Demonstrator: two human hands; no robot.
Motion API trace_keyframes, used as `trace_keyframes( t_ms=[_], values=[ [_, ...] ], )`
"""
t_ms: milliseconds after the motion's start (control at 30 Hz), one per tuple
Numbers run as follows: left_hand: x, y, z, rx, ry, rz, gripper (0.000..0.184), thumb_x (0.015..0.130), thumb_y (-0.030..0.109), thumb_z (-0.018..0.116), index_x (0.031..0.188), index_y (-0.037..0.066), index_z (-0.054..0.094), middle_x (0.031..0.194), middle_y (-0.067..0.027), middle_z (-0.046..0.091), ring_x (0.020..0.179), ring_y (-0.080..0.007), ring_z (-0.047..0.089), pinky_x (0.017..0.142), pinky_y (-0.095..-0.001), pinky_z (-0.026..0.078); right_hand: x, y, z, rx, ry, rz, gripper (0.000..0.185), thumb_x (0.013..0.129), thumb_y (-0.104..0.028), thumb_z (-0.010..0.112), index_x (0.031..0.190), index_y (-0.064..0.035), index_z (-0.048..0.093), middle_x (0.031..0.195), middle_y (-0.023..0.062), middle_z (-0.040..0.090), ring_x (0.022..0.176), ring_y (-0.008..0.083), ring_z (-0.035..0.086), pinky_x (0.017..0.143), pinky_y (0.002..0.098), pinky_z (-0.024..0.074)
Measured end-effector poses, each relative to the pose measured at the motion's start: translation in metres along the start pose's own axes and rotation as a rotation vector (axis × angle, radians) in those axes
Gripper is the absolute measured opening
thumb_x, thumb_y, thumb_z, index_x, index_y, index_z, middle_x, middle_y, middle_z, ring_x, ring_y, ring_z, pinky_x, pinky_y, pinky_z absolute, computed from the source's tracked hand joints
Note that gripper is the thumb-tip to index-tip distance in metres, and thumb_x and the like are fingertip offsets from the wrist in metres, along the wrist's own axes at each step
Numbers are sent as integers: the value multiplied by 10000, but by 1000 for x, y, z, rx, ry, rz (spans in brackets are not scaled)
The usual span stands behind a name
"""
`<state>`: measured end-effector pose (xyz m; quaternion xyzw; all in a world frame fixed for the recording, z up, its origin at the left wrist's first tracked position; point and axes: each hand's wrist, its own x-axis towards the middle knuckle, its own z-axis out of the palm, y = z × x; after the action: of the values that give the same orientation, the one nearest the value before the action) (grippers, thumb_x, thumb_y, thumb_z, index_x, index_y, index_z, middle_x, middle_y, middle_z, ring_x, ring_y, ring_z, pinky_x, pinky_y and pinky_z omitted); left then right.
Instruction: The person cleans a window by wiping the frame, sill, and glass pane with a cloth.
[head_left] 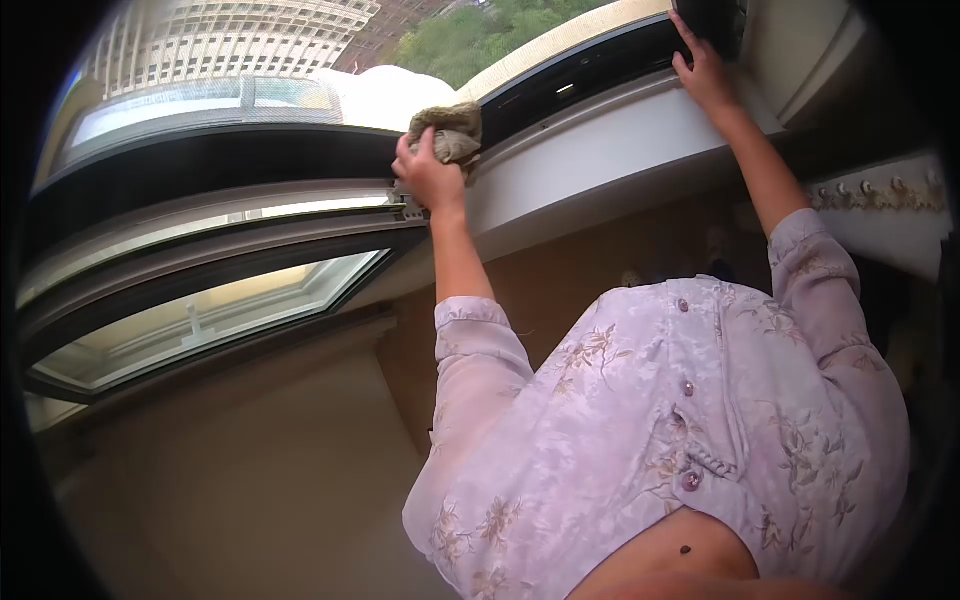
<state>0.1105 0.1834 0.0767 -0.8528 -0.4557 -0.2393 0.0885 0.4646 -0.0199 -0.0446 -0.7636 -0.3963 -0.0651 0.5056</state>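
My left hand (432, 182) is closed around a crumpled olive-brown cloth (448, 132). It presses the cloth at the corner where the open window sash (215, 165) meets the dark window frame (570, 90). Part of the cloth is hidden behind my fingers. Over at the upper right, my right hand (705, 78) holds nothing. Its index finger stretches up along the dark upright of the frame, and the thumb is spread apart from it.
A white sill (600, 165) runs below the frame. The sash, with its glass pane (220, 310), swings inward on the left. At right is a pale ledge with a row of decorative knobs (880, 188). Outside are buildings (250, 45) and trees (480, 40).
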Motion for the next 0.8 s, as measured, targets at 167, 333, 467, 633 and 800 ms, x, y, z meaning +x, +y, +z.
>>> trace_keyframes(
  t_ms=[167, 333, 467, 633, 800],
  values=[
    [45, -18, -126, 17, 727, 49, 500, 687, -22, 649, 1159, 137, 600, 1223, -185, 440, 1077, -371, 455, 914, -484, 392, 0, 2, 2, -7, -10, 38, 679, 830, -106, 567, 1388, -396, 309, 908, 123, 561, 647, 237, 548, 637, 346, 496],
    [72, 3, -72, 219, 629, 21, 478, 708, 57, 638, 1178, 124, 585, 1291, -207, 398, 1058, -388, 447, 919, -464, 387, 1, -3, -3, -74, -33, 68, 674, 834, -122, 568, 1383, -413, 308, 896, 113, 557, 651, 235, 549, 636, 350, 492],
    [-3, 2, 32, -28, 247, 117, 518, 646, -4, 614, 1130, 180, 635, 1310, -134, 392, 1082, -344, 430, 952, -441, 382, 0, -6, -4, -86, -40, 70, 672, 833, -133, 569, 1379, -425, 307, 896, 106, 559, 663, 234, 559, 644, 355, 496],
    [-12, 16, -36, -319, 233, -39, 487, 673, -44, 611, 1117, 153, 635, 1231, -130, 451, 1103, -351, 437, 966, -470, 359, 3, -2, -4, -104, 15, -2, 670, 830, -149, 572, 1378, -429, 306, 898, 99, 567, 673, 244, 572, 651, 362, 501],
    [58, 6, -99, -68, 693, 17, 457, 751, 93, 635, 1202, 126, 567, 1272, -170, 397, 1065, -375, 425, 903, -473, 391, 0, 7, 2, -140, -27, 67, 672, 824, -156, 576, 1374, -433, 309, 933, 100, 589, 684, 260, 580, 659, 369, 504]
  ],
)
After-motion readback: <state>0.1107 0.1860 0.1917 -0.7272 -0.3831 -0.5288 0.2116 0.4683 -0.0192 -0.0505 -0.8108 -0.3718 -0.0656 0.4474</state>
